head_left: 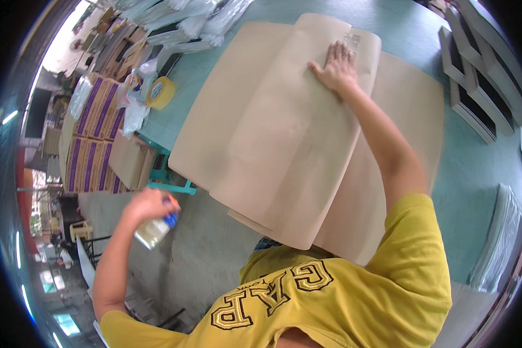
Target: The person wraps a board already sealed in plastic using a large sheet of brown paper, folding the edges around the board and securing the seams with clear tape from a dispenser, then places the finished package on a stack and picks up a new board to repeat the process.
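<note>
A large sheet of brown kraft paper is folded over in layers on the green table, its near edge hanging past the table edge by my body. My right hand lies flat on the upper part of the folded paper, fingers stretched out. A strip of clear tape shows on the paper at its fingertips. Out to the left, away from the paper, my left hand is closed around a tape dispenser with blue and orange parts and a clear, yellowish roll. The dispenser hangs over the floor.
A yellow tape roll stands on the table's left side, next to crumpled plastic. Plastic-wrapped pieces lie at the far left. Grey box-like frames are stacked at the right. Cartons and a green stool stand left of the table.
</note>
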